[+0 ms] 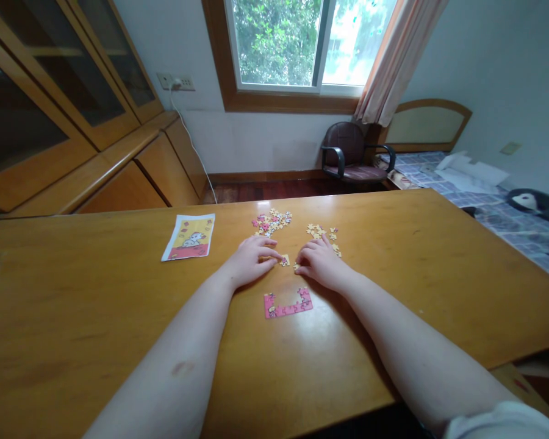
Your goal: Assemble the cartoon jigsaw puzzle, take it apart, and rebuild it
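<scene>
My left hand rests on the table with its fingers spread, the fingertips at the edge of a small yellow puzzle piece. Opposite it, my right hand is curled, its thumb and finger closed on another yellow puzzle piece. Between my forearms lies a joined U-shaped strip of pink puzzle pieces. Just beyond my left hand is a loose heap of pink, white and yellow puzzle pieces. Several mostly yellow pieces lie scattered past my right hand, which partly hides some of them.
A printed picture sheet of a white cartoon animal lies on the wooden table, to the left. Behind the table stand a dark office chair and a bed. A wooden cabinet fills the left side.
</scene>
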Demonstrator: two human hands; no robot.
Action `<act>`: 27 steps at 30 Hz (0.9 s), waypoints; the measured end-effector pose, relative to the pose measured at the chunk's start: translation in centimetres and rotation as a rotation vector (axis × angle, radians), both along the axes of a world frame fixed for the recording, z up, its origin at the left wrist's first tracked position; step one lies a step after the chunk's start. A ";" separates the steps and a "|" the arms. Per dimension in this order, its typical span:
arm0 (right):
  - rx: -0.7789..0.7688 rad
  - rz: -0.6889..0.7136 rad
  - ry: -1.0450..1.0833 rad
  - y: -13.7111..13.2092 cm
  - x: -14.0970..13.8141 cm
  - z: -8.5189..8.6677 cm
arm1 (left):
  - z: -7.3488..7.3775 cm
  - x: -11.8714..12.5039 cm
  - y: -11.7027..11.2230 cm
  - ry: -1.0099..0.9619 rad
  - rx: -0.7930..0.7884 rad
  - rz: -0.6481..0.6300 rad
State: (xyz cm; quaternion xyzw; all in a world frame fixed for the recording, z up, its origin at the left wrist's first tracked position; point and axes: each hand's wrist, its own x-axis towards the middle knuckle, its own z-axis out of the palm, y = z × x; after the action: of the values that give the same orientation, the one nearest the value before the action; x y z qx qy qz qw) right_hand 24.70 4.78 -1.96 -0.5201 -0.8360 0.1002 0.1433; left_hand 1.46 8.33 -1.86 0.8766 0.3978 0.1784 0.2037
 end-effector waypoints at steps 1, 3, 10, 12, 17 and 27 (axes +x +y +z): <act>-0.002 0.019 0.010 -0.1 -0.1 0.0 | 0.0 0.0 -0.1 0.017 -0.012 -0.007; 0.002 0.056 0.029 -0.3 -0.4 0.1 | 0.1 0.1 -0.2 0.053 -0.036 -0.012; 0.026 0.074 0.082 -0.5 -1.4 -0.5 | 0.2 0.2 -0.4 0.108 -0.067 0.011; 0.053 0.060 0.088 -0.4 -1.4 -0.7 | 0.2 0.2 -0.4 0.117 -0.070 0.001; 0.073 0.059 0.107 -0.2 -1.3 -1.2 | 0.2 0.2 -0.4 0.129 -0.069 -0.008; 0.078 0.078 0.151 -0.5 -1.1 -0.4 | 0.0 0.1 -0.4 0.110 -0.078 -0.023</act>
State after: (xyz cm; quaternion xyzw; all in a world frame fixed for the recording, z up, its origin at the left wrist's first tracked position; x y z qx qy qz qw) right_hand 23.63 4.27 -2.40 -0.4722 -0.8457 0.1121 0.2220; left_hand 1.54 7.97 -1.86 0.8810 0.4050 0.1121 0.2175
